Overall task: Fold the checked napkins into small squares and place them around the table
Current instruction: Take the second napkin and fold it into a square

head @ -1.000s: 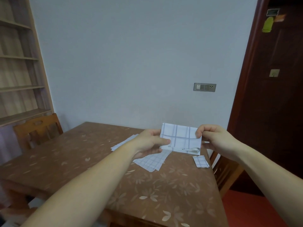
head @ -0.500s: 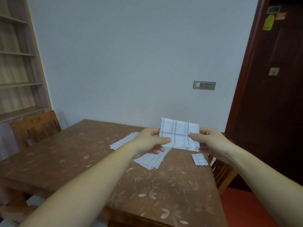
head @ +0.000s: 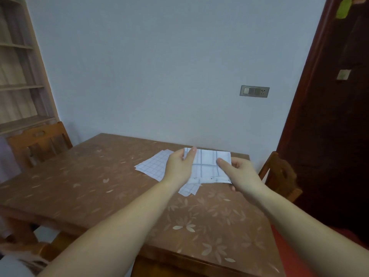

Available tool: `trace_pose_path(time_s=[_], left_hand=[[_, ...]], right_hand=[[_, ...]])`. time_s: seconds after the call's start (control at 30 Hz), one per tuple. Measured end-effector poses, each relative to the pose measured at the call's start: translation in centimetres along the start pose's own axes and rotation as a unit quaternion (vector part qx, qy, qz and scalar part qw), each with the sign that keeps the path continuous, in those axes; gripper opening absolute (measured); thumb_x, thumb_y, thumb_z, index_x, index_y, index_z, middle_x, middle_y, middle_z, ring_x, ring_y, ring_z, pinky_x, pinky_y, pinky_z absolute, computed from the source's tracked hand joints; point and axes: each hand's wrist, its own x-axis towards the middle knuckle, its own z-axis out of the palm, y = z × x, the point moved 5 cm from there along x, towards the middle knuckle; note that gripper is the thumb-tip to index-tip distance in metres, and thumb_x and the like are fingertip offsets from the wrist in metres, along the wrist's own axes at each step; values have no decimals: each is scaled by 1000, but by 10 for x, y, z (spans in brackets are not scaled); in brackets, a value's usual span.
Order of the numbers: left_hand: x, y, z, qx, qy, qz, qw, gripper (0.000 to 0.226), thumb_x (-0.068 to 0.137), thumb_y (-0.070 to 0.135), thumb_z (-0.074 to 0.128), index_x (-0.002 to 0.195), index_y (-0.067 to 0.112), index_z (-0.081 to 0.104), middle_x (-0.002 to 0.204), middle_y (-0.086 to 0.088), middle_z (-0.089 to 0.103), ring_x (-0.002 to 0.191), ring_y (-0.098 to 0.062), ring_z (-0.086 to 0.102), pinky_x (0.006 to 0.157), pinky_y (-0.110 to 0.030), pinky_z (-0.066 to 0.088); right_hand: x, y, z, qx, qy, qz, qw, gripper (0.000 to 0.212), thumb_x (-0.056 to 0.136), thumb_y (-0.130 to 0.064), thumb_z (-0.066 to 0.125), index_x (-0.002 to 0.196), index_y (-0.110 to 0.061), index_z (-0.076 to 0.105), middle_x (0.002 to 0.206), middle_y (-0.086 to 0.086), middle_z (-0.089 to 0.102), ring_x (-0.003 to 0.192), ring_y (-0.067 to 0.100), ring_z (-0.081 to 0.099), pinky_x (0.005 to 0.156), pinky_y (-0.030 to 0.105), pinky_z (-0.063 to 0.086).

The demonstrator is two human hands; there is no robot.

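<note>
A white napkin with blue checks (head: 207, 166), folded to a rectangle, hangs in the air over the far right part of the brown table (head: 89, 186). My left hand (head: 178, 168) pinches its left edge, thumb on top. My right hand (head: 241, 174) pinches its right edge, thumb across the upper face. Under it on the table lie loose checked napkins (head: 154, 165), flat and partly overlapped. A corner of another napkin (head: 188, 189) shows below my left wrist. The small folded square seen earlier is hidden behind my right hand.
A wooden chair (head: 38, 142) stands at the table's far left, another chair (head: 279, 174) at its right side. A shelf unit (head: 18, 76) fills the left wall. A dark red door (head: 335, 116) is on the right. The wall behind carries a switch plate (head: 254, 91).
The camera has tilted down and the held napkin has dropped lower, closer to the table. My right thumb has slid further onto the napkin's face. The small folded square is now covered by my right hand.
</note>
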Motion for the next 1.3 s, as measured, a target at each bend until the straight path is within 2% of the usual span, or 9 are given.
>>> trace_pose_path(time_s=[0.13, 0.23, 0.3, 0.4, 0.53, 0.67, 0.93, 1.13, 1.3], left_hand=[[11, -28, -22, 32, 35, -18, 999, 49, 95, 41, 55, 63, 8, 40, 57, 0, 31, 53, -15, 32, 53, -27, 26], [12, -53, -32, 0, -40, -77, 996, 36, 91, 42, 61, 80, 8, 61, 66, -2, 61, 54, -16, 58, 47, -26, 43], [5, -63, -35, -8, -122, -105, 987, 24, 89, 35, 67, 105, 16, 69, 88, 1, 73, 67, -9, 69, 48, -22, 51], [3, -79, -42, 4, -160, -105, 982, 23, 89, 25, 70, 110, 18, 67, 95, -1, 72, 70, -9, 70, 51, -23, 55], [6, -109, -49, 37, -182, -119, 975, 27, 88, 25, 71, 113, 18, 65, 79, -3, 71, 45, -10, 60, 42, -22, 43], [13, -146, -50, 33, -162, -143, 976, 28, 88, 21, 71, 115, 17, 66, 80, 2, 68, 41, -6, 52, 42, -19, 41], [13, -229, -28, -9, -117, -302, 946, 27, 93, 14, 63, 116, 1, 66, 69, -4, 64, 43, -6, 51, 42, -19, 40], [16, -265, 1, -65, -82, -375, 921, 31, 96, 11, 58, 126, 9, 56, 112, -13, 63, 79, -17, 64, 58, -26, 58], [3, -299, 5, -4, -124, -478, 870, 18, 91, 17, 67, 107, 15, 59, 94, -6, 71, 73, -20, 68, 63, -33, 58]], right_hand=[[7, 8, 19, -23, 10, -15, 1000, 34, 97, -28, 58, 95, 4, 70, 61, 18, 52, 35, 7, 40, 36, 17, 35], [13, 19, 34, -6, 34, -14, 999, 32, 96, -27, 60, 92, 3, 70, 62, 20, 58, 46, 9, 50, 44, 16, 40], [19, 32, 49, 57, 18, 12, 998, 22, 95, -25, 62, 92, -6, 73, 77, 18, 71, 66, 18, 64, 58, 25, 52], [24, 60, 76, 180, -75, 118, 974, 25, 89, -18, 69, 110, -5, 69, 104, 17, 75, 94, 34, 72, 82, 45, 59], [27, 84, 94, 202, -120, 185, 954, 26, 87, 0, 66, 113, 4, 66, 102, 20, 74, 80, 27, 74, 62, 32, 60], [36, 110, 99, 111, -104, 192, 970, 19, 88, -5, 68, 106, 2, 69, 79, 17, 67, 47, 11, 55, 38, 17, 37], [56, 197, 109, 139, -50, 297, 943, 19, 93, -8, 62, 98, 9, 70, 62, 13, 66, 40, 12, 48, 35, 16, 39], [56, 254, 120, 197, -89, 409, 886, 19, 92, -15, 65, 108, -6, 69, 97, 21, 75, 70, 15, 71, 49, 20, 56], [69, 287, 115, 171, -28, 412, 895, 13, 93, 0, 58, 102, -2, 66, 89, 20, 72, 63, 15, 66, 48, 18, 54]])
